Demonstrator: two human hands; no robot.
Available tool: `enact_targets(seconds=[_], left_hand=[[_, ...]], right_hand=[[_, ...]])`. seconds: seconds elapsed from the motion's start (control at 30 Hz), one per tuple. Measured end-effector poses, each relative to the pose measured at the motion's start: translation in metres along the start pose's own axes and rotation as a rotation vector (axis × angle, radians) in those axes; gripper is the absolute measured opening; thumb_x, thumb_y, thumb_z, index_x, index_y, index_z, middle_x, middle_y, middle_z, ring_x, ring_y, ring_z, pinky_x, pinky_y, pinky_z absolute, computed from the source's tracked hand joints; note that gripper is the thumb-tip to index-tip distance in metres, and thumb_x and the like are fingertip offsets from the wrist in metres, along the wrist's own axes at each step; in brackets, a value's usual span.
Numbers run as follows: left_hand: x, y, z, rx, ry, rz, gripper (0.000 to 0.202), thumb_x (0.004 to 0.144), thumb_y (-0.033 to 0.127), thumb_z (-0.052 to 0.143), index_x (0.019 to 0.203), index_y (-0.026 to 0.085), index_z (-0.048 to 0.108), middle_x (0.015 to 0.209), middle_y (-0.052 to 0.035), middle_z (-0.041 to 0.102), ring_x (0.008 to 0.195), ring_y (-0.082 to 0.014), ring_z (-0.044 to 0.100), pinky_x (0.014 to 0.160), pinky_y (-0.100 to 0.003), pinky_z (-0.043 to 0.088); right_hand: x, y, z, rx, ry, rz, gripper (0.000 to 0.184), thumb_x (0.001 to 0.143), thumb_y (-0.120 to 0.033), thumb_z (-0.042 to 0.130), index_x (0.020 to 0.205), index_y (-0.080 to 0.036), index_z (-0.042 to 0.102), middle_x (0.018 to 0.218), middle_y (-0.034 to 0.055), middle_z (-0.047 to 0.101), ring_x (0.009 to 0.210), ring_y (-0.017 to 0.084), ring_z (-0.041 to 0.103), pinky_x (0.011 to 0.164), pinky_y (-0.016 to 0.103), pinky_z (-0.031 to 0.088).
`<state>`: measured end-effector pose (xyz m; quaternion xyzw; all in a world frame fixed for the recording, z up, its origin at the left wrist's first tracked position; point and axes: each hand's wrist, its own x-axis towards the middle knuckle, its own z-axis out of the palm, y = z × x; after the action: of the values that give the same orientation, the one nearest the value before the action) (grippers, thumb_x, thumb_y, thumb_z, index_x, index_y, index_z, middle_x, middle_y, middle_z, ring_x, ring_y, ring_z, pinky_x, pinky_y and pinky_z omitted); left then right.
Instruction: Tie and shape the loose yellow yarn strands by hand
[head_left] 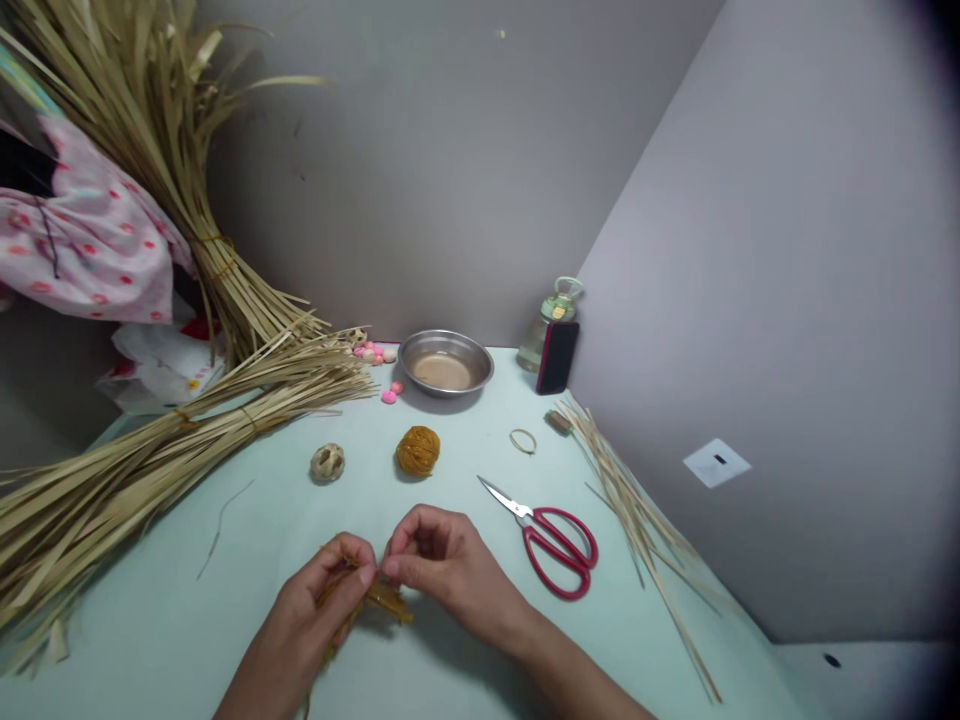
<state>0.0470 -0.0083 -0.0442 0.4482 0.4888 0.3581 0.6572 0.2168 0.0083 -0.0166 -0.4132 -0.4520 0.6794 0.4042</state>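
Note:
My left hand (319,600) and my right hand (442,565) meet low in the middle of the pale green table (187,620). Both pinch a small bunch of brownish-yellow straw strips (386,598) between fingers and thumbs. The strips stick out under the left fingers and lie partly on the table. Beyond the hands sit a woven brown ball (418,450) and a smaller pale woven ball (328,462). Red-handled scissors (551,535) lie just right of my right hand, blades apart.
Large bundles of dry straw (150,450) cover the left side, another (180,170) leans on the wall. A metal bowl (445,362), a bottle (547,325) with a phone (558,357), a rubber band (523,440), pink beads (379,355) and thin strips (637,510) by the right wall.

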Motion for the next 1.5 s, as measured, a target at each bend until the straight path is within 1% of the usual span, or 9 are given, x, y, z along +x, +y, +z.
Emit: enact_targets(seconds=[0.3, 0.53, 0.7, 0.83, 0.9, 0.97, 1.07, 1.4, 1.5], left_hand=[[-0.0009, -0.0002, -0.0003, -0.01, -0.015, 0.007, 0.034, 0.086, 0.057, 0.058, 0.079, 0.024, 0.054, 0.059, 0.0096, 0.032, 0.051, -0.0107, 0.023, 0.046, -0.022, 0.021], [0.0012, -0.0001, -0.0012, 0.021, -0.045, 0.042, 0.029, 0.087, 0.053, 0.06, 0.083, 0.024, 0.059, 0.066, 0.0056, 0.048, 0.055, -0.0117, 0.037, 0.05, -0.023, 0.028], [-0.0019, 0.0023, 0.0004, -0.028, -0.068, 0.065, 0.027, 0.086, 0.048, 0.063, 0.079, 0.023, 0.058, 0.074, 0.003, 0.055, 0.073, -0.0165, 0.05, 0.068, -0.026, 0.038], [-0.0006, -0.002, -0.0003, -0.088, -0.088, 0.033, 0.027, 0.084, 0.046, 0.067, 0.078, 0.022, 0.057, 0.076, 0.0021, 0.06, 0.076, -0.0165, 0.051, 0.068, -0.025, 0.039], [0.0008, -0.0045, -0.0007, -0.099, -0.093, 0.009, 0.03, 0.082, 0.048, 0.068, 0.077, 0.022, 0.056, 0.071, 0.0029, 0.058, 0.065, -0.0129, 0.047, 0.058, -0.021, 0.035], [0.0009, -0.0053, -0.0003, -0.108, -0.077, -0.011, 0.031, 0.083, 0.05, 0.067, 0.077, 0.022, 0.055, 0.064, 0.0059, 0.05, 0.052, -0.0089, 0.033, 0.047, -0.02, 0.024], [-0.0019, -0.0027, 0.0019, -0.119, -0.053, -0.025, 0.029, 0.084, 0.05, 0.064, 0.078, 0.022, 0.056, 0.061, 0.0078, 0.04, 0.05, -0.0089, 0.022, 0.045, -0.022, 0.017], [-0.0062, 0.0011, 0.0031, -0.081, -0.042, -0.024, 0.027, 0.088, 0.051, 0.059, 0.081, 0.026, 0.055, 0.068, 0.0064, 0.045, 0.056, -0.0118, 0.034, 0.051, -0.022, 0.029], [-0.0042, 0.0021, 0.0022, 0.007, -0.068, 0.059, 0.023, 0.09, 0.05, 0.056, 0.086, 0.027, 0.056, 0.075, 0.0045, 0.054, 0.068, -0.015, 0.049, 0.064, -0.023, 0.04]], right_hand=[[-0.0002, -0.0018, 0.0029, 0.022, 0.041, -0.013, 0.03, 0.063, -0.026, 0.084, 0.077, -0.014, 0.06, 0.063, -0.0051, 0.053, 0.057, 0.008, 0.043, 0.057, 0.021, 0.033], [-0.0022, -0.0022, 0.005, -0.091, 0.025, -0.059, 0.017, 0.067, -0.009, 0.065, 0.081, -0.015, 0.058, 0.066, -0.0048, 0.052, 0.061, 0.009, 0.044, 0.061, 0.022, 0.037], [-0.0029, -0.0009, 0.0073, -0.135, 0.006, -0.084, 0.015, 0.068, -0.01, 0.062, 0.081, -0.016, 0.057, 0.068, -0.0047, 0.052, 0.062, 0.009, 0.044, 0.062, 0.022, 0.036], [-0.0042, -0.0026, 0.0094, -0.143, -0.001, -0.075, 0.016, 0.066, -0.011, 0.063, 0.079, -0.016, 0.056, 0.067, -0.005, 0.052, 0.061, 0.009, 0.043, 0.062, 0.022, 0.036], [-0.0046, -0.0026, 0.0097, -0.148, 0.003, -0.079, 0.017, 0.065, -0.011, 0.063, 0.079, -0.016, 0.056, 0.067, -0.0049, 0.052, 0.062, 0.009, 0.043, 0.062, 0.022, 0.036], [-0.0046, -0.0015, 0.0093, -0.165, 0.008, -0.09, 0.016, 0.065, -0.011, 0.062, 0.079, -0.016, 0.056, 0.068, -0.0047, 0.052, 0.062, 0.009, 0.044, 0.062, 0.022, 0.037], [-0.0045, 0.0007, 0.0082, -0.199, 0.011, -0.1, 0.016, 0.065, -0.01, 0.06, 0.079, -0.017, 0.056, 0.068, -0.0042, 0.052, 0.064, 0.01, 0.045, 0.062, 0.022, 0.037], [-0.0051, 0.0009, 0.0098, -0.171, 0.025, -0.093, 0.015, 0.067, -0.012, 0.06, 0.08, -0.015, 0.054, 0.067, -0.0046, 0.05, 0.062, 0.01, 0.043, 0.06, 0.023, 0.036], [-0.0048, 0.0021, 0.0096, -0.168, 0.035, -0.111, 0.015, 0.068, -0.013, 0.062, 0.08, -0.016, 0.054, 0.068, -0.0046, 0.05, 0.063, 0.01, 0.043, 0.06, 0.023, 0.036]])
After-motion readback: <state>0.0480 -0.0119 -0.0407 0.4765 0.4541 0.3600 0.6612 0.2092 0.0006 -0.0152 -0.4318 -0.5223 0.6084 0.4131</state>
